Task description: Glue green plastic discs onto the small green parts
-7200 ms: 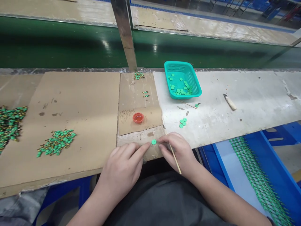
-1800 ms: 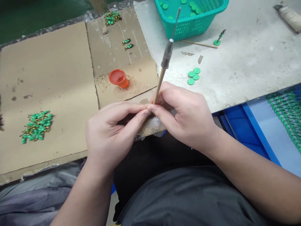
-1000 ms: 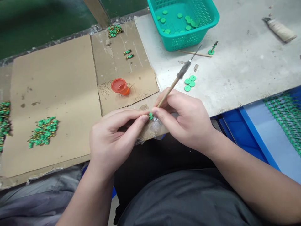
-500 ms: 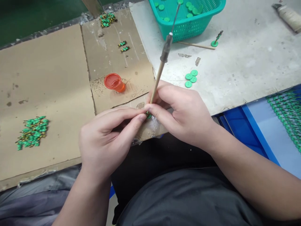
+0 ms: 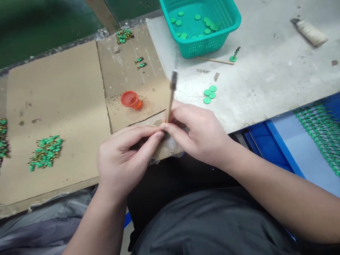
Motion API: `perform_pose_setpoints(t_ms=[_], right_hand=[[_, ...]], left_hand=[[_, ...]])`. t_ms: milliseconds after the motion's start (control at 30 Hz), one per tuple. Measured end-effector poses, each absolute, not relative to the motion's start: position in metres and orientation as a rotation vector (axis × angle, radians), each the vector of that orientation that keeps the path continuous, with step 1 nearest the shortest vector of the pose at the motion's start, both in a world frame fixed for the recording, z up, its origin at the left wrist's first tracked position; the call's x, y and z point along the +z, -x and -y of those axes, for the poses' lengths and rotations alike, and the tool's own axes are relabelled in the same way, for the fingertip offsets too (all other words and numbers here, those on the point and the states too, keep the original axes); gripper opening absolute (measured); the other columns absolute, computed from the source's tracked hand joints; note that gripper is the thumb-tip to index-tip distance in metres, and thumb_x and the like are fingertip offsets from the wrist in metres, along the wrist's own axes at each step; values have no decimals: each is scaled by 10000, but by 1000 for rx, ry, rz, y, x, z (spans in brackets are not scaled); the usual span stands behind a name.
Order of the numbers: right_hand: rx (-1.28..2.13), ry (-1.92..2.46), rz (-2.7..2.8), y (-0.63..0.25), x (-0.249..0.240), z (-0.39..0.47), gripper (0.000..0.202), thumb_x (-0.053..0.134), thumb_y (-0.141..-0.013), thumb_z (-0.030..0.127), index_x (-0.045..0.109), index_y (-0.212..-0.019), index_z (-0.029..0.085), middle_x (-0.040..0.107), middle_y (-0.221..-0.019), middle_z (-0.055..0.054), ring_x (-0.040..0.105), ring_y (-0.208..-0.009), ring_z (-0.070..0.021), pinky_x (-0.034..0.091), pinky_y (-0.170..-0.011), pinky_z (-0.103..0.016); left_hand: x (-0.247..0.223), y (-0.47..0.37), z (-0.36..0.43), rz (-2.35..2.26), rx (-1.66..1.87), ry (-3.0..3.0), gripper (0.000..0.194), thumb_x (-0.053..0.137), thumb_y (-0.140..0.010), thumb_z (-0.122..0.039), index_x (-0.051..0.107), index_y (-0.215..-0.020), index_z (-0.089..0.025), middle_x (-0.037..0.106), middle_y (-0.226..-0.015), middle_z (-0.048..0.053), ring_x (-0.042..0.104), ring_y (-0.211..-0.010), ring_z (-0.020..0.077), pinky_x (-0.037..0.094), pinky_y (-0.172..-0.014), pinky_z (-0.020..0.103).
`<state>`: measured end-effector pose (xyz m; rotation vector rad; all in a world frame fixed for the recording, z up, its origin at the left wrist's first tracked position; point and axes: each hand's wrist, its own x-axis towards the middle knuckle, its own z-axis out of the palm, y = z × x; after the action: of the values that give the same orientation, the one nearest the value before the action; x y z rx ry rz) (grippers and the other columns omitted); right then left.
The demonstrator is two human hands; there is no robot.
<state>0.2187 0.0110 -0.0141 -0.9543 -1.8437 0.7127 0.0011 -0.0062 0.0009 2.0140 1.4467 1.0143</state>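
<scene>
Since the frame half a second ago, the stick (image 5: 170,102) has swung to look shorter and less tilted to the right, and the green piece has slipped from sight behind the fingers. In the head view, the left hand (image 5: 123,157) grasps that piece between thumb and forefinger, at the bench's near edge; the piece itself is covered. The right hand (image 5: 199,131) grips the stick, grey collar uppermost and needle end blurred, its fingertips meeting the left ones. Beyond the hands, a red cup (image 5: 137,105) of liquid stands on the cardboard (image 5: 156,86), with two figures (image 5: 140,63) lying behind it and a small pile (image 5: 124,35) farther back. Far to the left lies a heap (image 5: 46,152) of green and gold pieces. Right of the cup are four discs (image 5: 207,100), touching or overlapping. Behind them a rod (image 5: 216,60) lies just beside the basket (image 5: 203,51), which holds loose discs, and near the rod's end a figure stands on a green base (image 5: 233,59). A tube (image 5: 312,33) lies farther right.
</scene>
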Motion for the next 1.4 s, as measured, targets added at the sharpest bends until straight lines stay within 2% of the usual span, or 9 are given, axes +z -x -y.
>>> perform_pose_setpoints(t_ms=[100, 200, 333, 467, 667, 867, 1033, 1200, 1400], right_hand=[[795, 1062, 1594, -225, -12, -7, 104, 699, -1136, 225, 674, -1037, 245, 777, -969, 0, 783, -863, -190, 641, -794, -317], [912, 1147, 1456, -234, -9, -4, 123, 739, -1109, 282, 672, -1014, 245, 788, -909, -5, 797, -813, -202, 638, -720, -326], [992, 1177, 1487, -239, -10, -2, 193, 764, -1086, 332, 666, -941, 250, 821, -884, -24, 817, -806, -222, 646, -730, -351], [1009, 1190, 1503, -238, -12, -1, 200, 749, -1096, 367, 683, -946, 253, 832, -882, -40, 828, -809, -245, 654, -745, -381], [1069, 1185, 1496, -237, -12, 0, 238, 742, -1110, 421, 693, -939, 263, 850, -908, -60, 855, -839, -279, 685, -789, -424], [1096, 1165, 1481, -236, -11, 1, 266, 753, -1110, 479, 726, -961, 261, 849, -910, -71, 865, -836, -289, 708, -787, -428], [1086, 1145, 1483, -236, -11, 0, 224, 732, -1116, 433, 724, -974, 260, 840, -913, -59, 865, -838, -275, 715, -789, -410], [1019, 1158, 1569, -238, -11, -3, 170, 717, -1117, 369, 713, -998, 247, 836, -945, -55, 840, -881, -254, 686, -815, -380], [779, 1016, 1787, -228, -6, -7, 212, 680, -1142, 269, 684, -933, 229, 787, -918, -25, 761, -851, -200, 603, -809, -315]], left_hand=[[5, -1, 6, -1461, 1017, -1853, 89, 859, -1039, -298, 941, -1049, -333, 916, -1045, -10, 847, -897, 177, 670, -770, 268], [10, 3, 5, -1422, 1064, -1544, 46, 891, -994, -297, 933, -982, -285, 901, -950, 22, 829, -805, 170, 669, -730, 253], [23, 12, 3, -1333, 1107, -1398, 118, 957, -921, -359, 913, -922, -250, 839, -789, 33, 748, -651, 156, 638, -618, 247], [44, 16, 7, -1254, 1141, -1425, 188, 981, -895, -415, 896, -847, -254, 786, -749, 35, 694, -621, 154, 604, -560, 256], [70, 9, 14, -1131, 1113, -1493, 257, 940, -953, -448, 872, -816, -243, 786, -751, 63, 740, -642, 191, 630, -557, 289], [79, 10, 15, -1115, 1074, -1661, 192, 796, -1014, -317, 837, -849, -229, 796, -764, 54, 743, -606, 187, 623, -542, 286], [58, 13, 11, -1262, 1063, -1939, 150, 739, -1008, -193, 864, -950, -253, 854, -868, 51, 793, -757, 204, 647, -685, 309], [23, 15, 6, -1296, 1014, -2165, 122, 780, -1040, -241, 892, -1016, -284, 902, -964, 46, 835, -880, 241, 666, -903, 395], [4, 20, 8, -1270, 1006, -2365, 210, 787, -1067, -176, 897, -1187, -308, 916, -1084, 26, 862, -960, 222, 677, -950, 370]])
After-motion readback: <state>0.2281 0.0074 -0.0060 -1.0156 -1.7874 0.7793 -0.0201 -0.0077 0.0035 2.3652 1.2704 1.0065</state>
